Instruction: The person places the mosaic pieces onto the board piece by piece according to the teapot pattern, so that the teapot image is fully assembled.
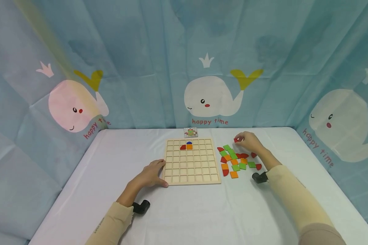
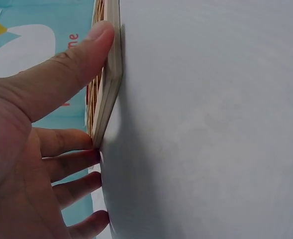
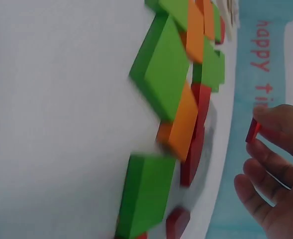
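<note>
A wooden grid board [image 1: 191, 166] lies on the white table, with a red quarter-circle piece [image 1: 183, 147], an orange square piece [image 1: 189, 147] and a blue rounded piece [image 1: 189, 143] in its upper cells. My left hand [image 1: 153, 173] rests at the board's left edge, fingers spread; in the left wrist view the thumb [image 2: 94, 47] touches the corner of the frame. Beyond the loose pieces, my right hand [image 1: 248, 141] pinches a small red piece [image 3: 253, 130] between thumb and fingertips, held up off the table.
Right of the board lie several loose green squares [image 1: 235, 167], orange squares [image 1: 234, 174] and red rounded pieces [image 1: 225, 172], some overlapping. A small patterned card [image 1: 190, 132] sits behind the board. A printed curtain [image 1: 159, 85] hangs round the table.
</note>
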A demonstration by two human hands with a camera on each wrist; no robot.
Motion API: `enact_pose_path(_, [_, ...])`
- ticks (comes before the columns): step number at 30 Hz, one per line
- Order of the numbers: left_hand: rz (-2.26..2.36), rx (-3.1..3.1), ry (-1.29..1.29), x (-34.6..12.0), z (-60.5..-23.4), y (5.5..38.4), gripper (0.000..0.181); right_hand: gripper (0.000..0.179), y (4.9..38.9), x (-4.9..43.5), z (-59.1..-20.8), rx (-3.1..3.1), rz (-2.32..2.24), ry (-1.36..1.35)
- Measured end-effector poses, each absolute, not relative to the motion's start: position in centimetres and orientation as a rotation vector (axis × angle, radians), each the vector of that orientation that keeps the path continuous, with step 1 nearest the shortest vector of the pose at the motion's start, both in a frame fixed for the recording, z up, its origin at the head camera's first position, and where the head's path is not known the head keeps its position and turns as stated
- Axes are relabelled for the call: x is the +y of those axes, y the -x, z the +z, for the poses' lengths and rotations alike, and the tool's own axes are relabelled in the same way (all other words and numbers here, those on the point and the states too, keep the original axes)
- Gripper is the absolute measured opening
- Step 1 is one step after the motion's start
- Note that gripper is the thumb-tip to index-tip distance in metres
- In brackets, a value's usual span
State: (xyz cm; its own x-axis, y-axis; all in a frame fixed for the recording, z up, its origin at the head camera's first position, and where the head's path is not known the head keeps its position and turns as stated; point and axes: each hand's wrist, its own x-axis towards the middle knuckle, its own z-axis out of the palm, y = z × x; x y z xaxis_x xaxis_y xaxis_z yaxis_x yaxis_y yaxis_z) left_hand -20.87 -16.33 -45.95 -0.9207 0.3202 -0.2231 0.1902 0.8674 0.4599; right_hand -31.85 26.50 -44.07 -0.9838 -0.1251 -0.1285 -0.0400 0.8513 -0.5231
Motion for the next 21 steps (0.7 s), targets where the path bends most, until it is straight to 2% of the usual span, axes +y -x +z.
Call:
enact_pose_path(10, [0.615, 2.744, -0.370, -16.2, -46.1, 20.8, 0.098, 0.032, 32.7, 22.1, -43.6, 2.860, -0.821, 0.245])
enact_pose_path(21, [0.620, 2.750, -0.405, -16.3, -45.9, 20.9, 0.098, 0.027, 33.5, 17.5, -42.9, 2.905, -0.769, 0.535])
